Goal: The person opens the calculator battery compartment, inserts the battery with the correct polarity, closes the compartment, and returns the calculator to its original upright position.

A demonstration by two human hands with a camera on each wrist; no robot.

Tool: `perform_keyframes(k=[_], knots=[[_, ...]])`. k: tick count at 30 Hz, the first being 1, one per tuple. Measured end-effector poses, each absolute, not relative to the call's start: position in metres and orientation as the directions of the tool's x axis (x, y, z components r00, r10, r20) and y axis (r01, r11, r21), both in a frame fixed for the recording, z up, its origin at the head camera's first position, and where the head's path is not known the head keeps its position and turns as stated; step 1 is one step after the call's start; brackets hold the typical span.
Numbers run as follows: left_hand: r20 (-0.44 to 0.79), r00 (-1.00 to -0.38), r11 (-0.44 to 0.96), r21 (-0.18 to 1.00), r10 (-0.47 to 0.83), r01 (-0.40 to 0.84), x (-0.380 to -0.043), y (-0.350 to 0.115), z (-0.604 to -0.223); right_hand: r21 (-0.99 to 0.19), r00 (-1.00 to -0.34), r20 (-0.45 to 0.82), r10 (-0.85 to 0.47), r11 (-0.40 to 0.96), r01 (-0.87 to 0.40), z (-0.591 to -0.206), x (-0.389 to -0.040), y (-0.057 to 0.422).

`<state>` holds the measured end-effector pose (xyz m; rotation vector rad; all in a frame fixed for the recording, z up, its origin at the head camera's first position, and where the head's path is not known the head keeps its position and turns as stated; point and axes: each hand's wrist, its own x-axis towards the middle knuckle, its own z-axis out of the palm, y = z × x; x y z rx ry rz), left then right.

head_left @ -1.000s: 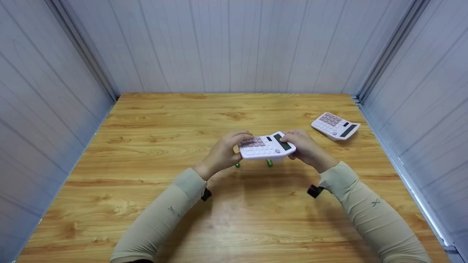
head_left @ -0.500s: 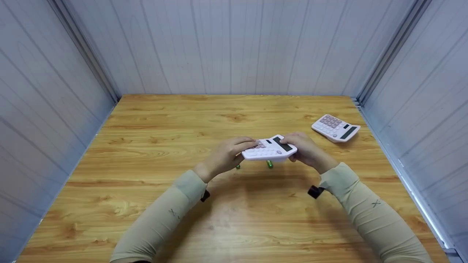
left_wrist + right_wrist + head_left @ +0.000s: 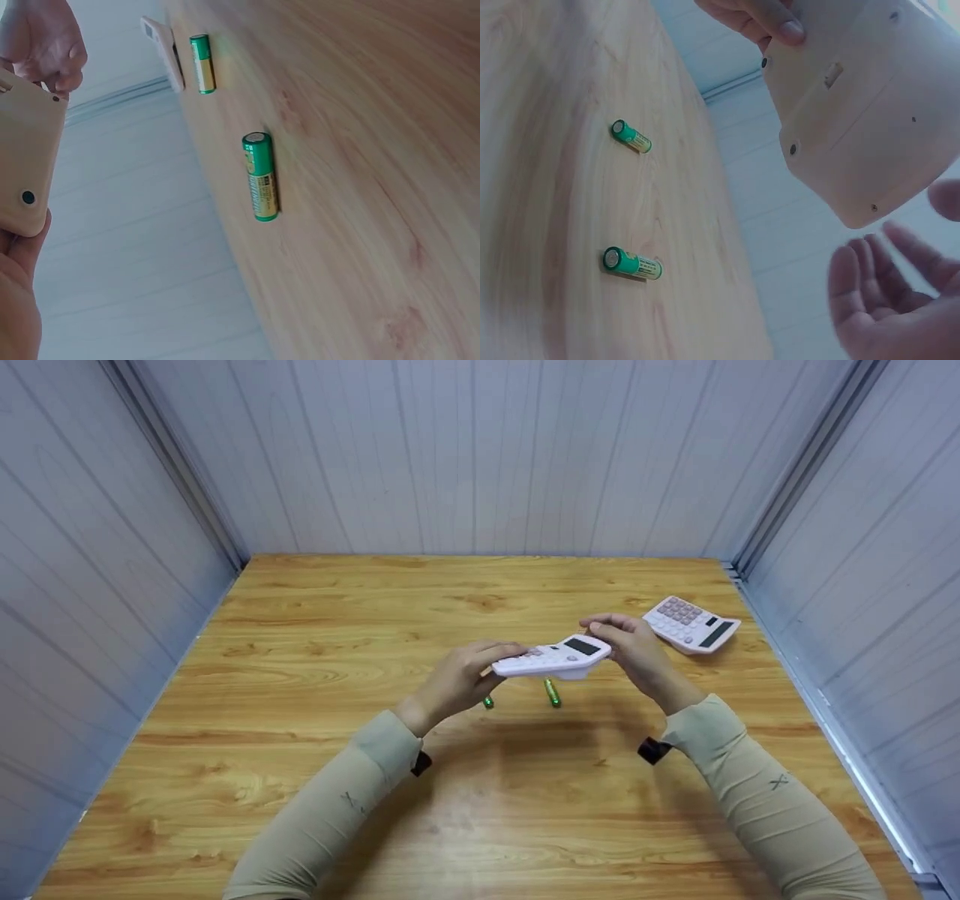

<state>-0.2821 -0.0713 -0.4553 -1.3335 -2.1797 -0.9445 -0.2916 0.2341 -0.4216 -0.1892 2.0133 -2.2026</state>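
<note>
Raised above the table, a white-and-pink calculator (image 3: pixel 553 664) is gripped at its keypad end by my left hand (image 3: pixel 459 681), thumb under and fingers over the keys. Its screen end tilts up toward my right hand (image 3: pixel 636 656), whose loosely bent fingers stand just off that end. The right wrist view shows the calculator's underside (image 3: pixel 855 127), with screws and a small slot, and a gap before the right fingers. Beneath lie two green-and-gold batteries, one (image 3: pixel 553 693) in plain sight and the other (image 3: pixel 488 703) partly covered by my left hand in the head view.
A second matching calculator (image 3: pixel 694 626) lies face up at the right rear, just beyond my right hand. The wood-grain table (image 3: pixel 337 607) is bounded by pale panel walls (image 3: pixel 472 457) at the back and both sides. A small black device (image 3: pixel 652 750) hangs under the right cuff.
My right hand has let go of the calculator's screen end and drawn slightly back to the right. The calculator has tipped flatter to view, held by my left hand alone.
</note>
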Motion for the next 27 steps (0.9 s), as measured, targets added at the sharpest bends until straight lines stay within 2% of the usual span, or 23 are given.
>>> perform_keyframes(k=[3,6,11,14,17,22,27], knots=[[0.624,-0.497,0.275,0.422,0.603,0.864,-0.282,-0.070,-0.453,-0.982,-0.970,0.156,-0.184,-0.136,-0.132,-0.422,-0.288,0.234],[0.597,-0.540,0.236,0.512,0.594,0.826,-0.282,-0.068,-0.450,-0.949,-0.925,0.297,-0.236,-0.186,-0.256,-0.421,-0.285,0.234],[0.531,-0.630,0.190,0.660,0.567,0.727,-0.281,-0.067,-0.446,-0.913,-0.841,0.393,-0.371,-0.264,-0.310,-0.418,-0.282,0.234],[0.465,-0.693,0.166,0.753,0.551,0.637,-0.281,-0.067,-0.444,-0.906,-0.814,0.407,-0.414,-0.299,-0.300,-0.419,-0.280,0.234],[0.428,-0.731,0.114,0.819,0.532,0.562,-0.281,-0.068,-0.444,-0.904,-0.810,0.407,-0.422,-0.315,-0.290,-0.420,-0.279,0.234],[0.421,-0.748,0.029,0.862,0.513,0.505,-0.282,-0.067,-0.443,-0.919,-0.837,0.371,-0.403,-0.290,-0.267,-0.420,-0.277,0.232],[0.358,-0.792,0.018,0.907,0.494,0.422,-0.281,-0.067,-0.442,-0.957,-0.887,0.281,-0.366,-0.179,-0.229,-0.420,-0.275,0.230]])
